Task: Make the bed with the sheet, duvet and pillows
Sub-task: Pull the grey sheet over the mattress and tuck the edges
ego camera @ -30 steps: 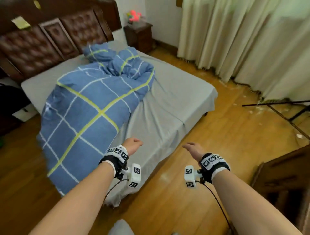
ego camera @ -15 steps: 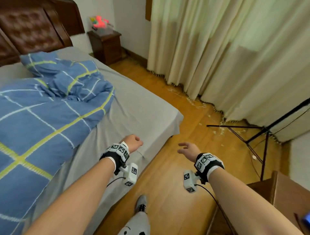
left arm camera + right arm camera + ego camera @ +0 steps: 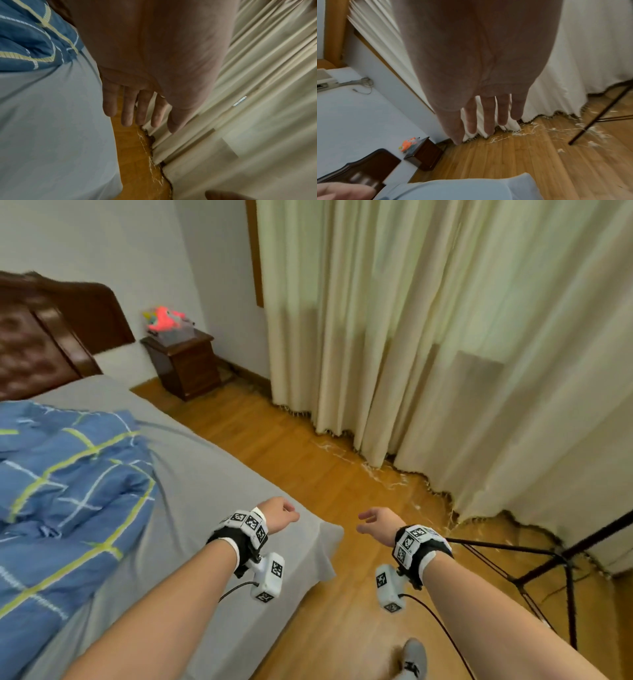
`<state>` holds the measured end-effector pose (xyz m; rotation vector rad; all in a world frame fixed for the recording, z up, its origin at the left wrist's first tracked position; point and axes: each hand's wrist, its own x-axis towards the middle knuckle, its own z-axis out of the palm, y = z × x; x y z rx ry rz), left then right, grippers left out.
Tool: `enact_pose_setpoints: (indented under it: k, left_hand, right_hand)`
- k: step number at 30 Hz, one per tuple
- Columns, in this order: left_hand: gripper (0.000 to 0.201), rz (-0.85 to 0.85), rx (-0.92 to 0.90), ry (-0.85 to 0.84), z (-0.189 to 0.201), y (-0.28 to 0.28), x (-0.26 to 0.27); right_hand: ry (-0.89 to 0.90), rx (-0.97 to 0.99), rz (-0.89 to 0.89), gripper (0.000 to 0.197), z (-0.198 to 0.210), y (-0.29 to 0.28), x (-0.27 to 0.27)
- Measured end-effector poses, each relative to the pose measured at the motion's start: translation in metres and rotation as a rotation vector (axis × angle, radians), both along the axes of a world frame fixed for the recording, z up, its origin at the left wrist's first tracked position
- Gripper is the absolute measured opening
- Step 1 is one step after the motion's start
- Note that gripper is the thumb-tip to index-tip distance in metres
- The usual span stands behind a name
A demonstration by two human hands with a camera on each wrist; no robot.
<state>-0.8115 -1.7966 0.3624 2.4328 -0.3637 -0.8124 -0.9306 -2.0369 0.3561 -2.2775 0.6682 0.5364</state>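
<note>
A grey sheet (image 3: 219,491) covers the bed, smooth near its foot corner (image 3: 325,539). A blue duvet (image 3: 68,501) with yellow and white lines lies bunched on the bed's left part; it also shows as the duvet (image 3: 34,40) in the left wrist view. My left hand (image 3: 279,517) hovers above the sheet by the foot corner, fingers straight in the left wrist view (image 3: 135,112), holding nothing. My right hand (image 3: 375,522) hangs over the wooden floor beside the bed, fingers loose and spread (image 3: 488,119), empty. No pillow is in view.
A dark headboard (image 3: 44,337) stands at the far left, a dark nightstand (image 3: 185,364) with a pink toy (image 3: 164,320) beside it. Cream curtains (image 3: 445,354) reach the wooden floor (image 3: 308,460). A black tripod stand (image 3: 534,563) is at the right. My foot (image 3: 412,659) is below.
The view has swung right along the foot of the bed, so the duvet slid to the left edge. Both hands stay empty and have moved with me toward the bed's right corner.
</note>
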Motion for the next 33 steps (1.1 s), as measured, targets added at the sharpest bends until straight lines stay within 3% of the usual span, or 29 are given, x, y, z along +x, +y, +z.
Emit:
enact_pose_setpoints:
  k: [3, 7, 13, 20, 27, 33]
  left_hand:
    - [0.035, 0.234, -0.007, -0.035, -0.006, -0.035, 0.035]
    - [0.030, 0.534, -0.021, -0.059, -0.002, -0.055, 0.050]
    - [0.033, 0.863, -0.023, 0.018, 0.000, -0.071, 0.030]
    - [0.033, 1.192, -0.057, 0.026, -0.034, -0.084, 0.050]
    - [0.036, 1.292, -0.031, 0.106, -0.040, -0.122, 0.085]
    - [0.037, 1.479, -0.039, 0.113, -0.027, -0.127, 0.077]
  right_hand:
    - [0.009, 0.008, 0.159, 0.046, -0.011, -0.061, 0.076]
    - [0.027, 0.005, 0.447, 0.046, 0.000, -0.100, 0.173]
    - [0.017, 0.050, 0.774, 0.044, 0.022, -0.095, 0.264]
    - [0.085, -0.012, 1.016, 0.047, -0.002, -0.090, 0.341]
    - [0.109, -0.153, 1.236, 0.047, -0.013, -0.094, 0.411]
    - [0.189, -0.172, 1.505, 0.050, -0.043, -0.049, 0.442]
